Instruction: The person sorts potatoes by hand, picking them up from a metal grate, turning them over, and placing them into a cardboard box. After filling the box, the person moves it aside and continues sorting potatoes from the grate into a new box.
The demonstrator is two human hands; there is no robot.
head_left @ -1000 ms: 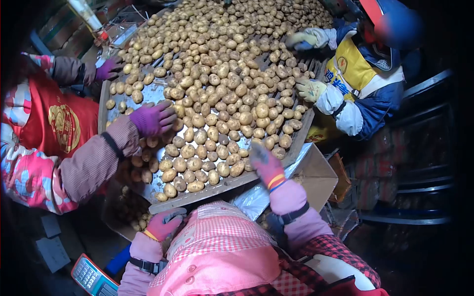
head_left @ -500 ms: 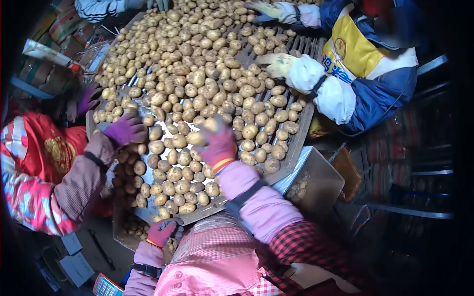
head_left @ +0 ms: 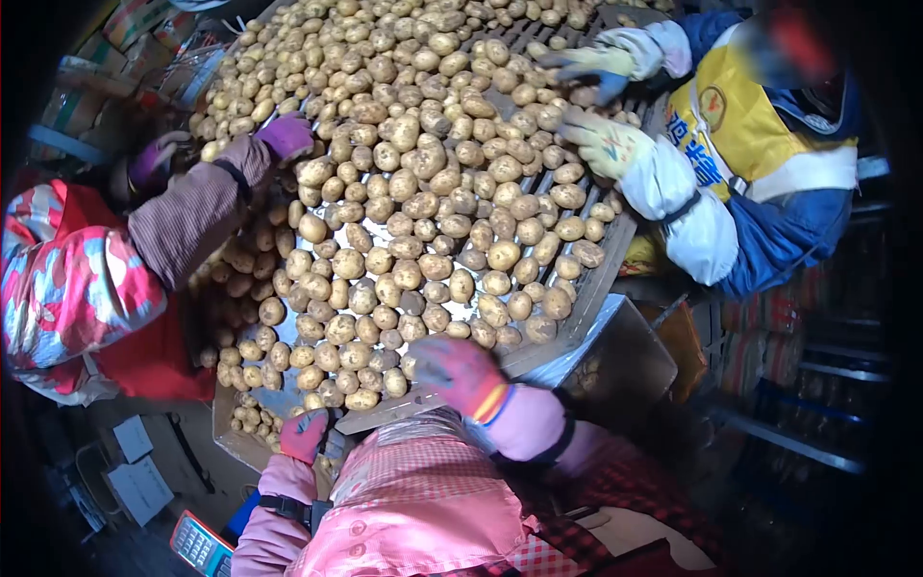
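Potatoes (head_left: 404,274) lie in a thick layer over the slatted sorting table (head_left: 615,252). My left hand (head_left: 305,435), in a pink glove with grey fingertips, is at the table's front left corner. Its fingers are curled at the end of the wooden rim (head_left: 389,412), above a box (head_left: 234,440) with small potatoes in it. Smeared by motion, my right hand (head_left: 457,373) in a pink and grey glove is low over the front edge, right of the nearest potatoes. Whether it holds one I cannot tell.
At the left a person in purple gloves (head_left: 286,137) reaches over the potatoes. Across at the right, another person's pale gloves (head_left: 606,144) are spread on the heap. A bin (head_left: 630,356) stands under the right edge; a calculator (head_left: 200,543) lies at the lower left.
My right hand has come back from the middle of the potatoes to the front edge. My left hand stays at the corner. The left person's purple glove has moved farther up the table.
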